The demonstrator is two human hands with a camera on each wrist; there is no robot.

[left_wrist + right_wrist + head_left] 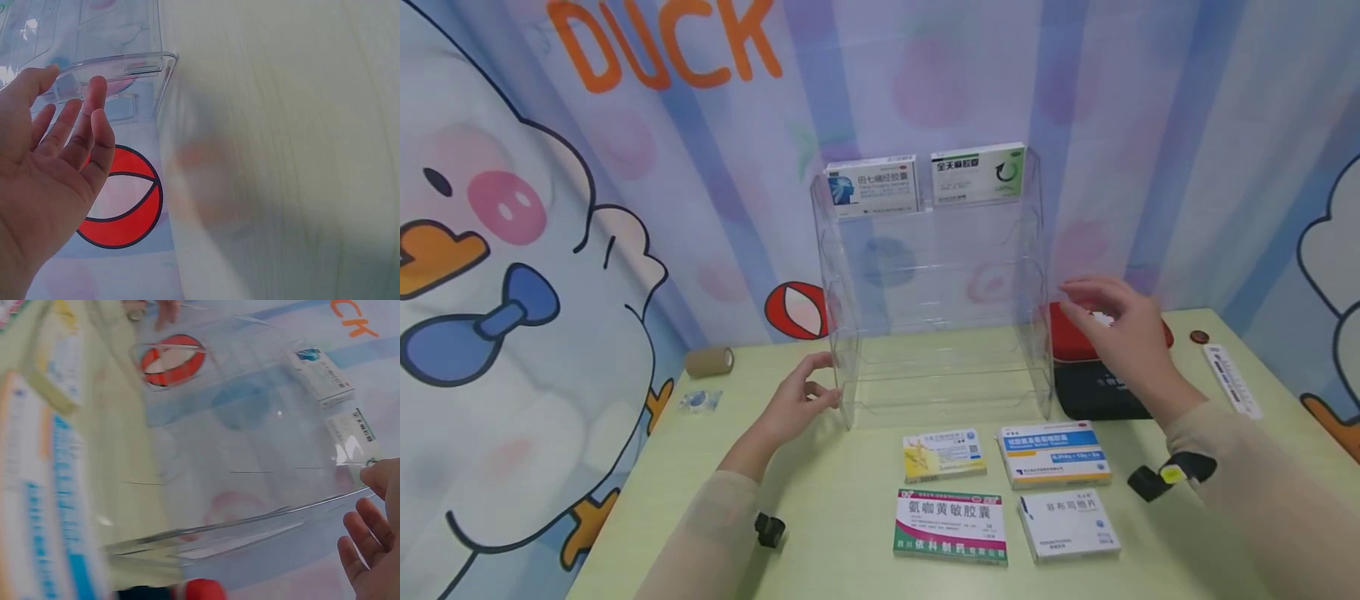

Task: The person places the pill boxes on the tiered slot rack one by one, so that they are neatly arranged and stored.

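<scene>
A clear plastic tiered display rack (pixel 844 358) stands upright on the table. Its top tier holds a white medicine box with a blue picture (pixel 880 187) and a white-and-green medicine box (pixel 977 177). At the rack's lower left side is my left hand (pixel 793 404), fingers loosely bent and spread, thumb tip right at the rack's edge in the left wrist view. My right hand (pixel 1120 337) is raised beside the rack's right side, its fingers relaxed and holding nothing. In the right wrist view its thumb overlaps the rack's side edge near the upper boxes.
In front of the rack lie a yellow-and-white box (pixel 943 456), a blue-and-white box (pixel 1055 467), a pink-and-green box (pixel 951 527) and a white box (pixel 1069 525). A red-and-black pouch (pixel 1093 392) sits right of the rack; a brown tape roll (pixel 709 362) lies left.
</scene>
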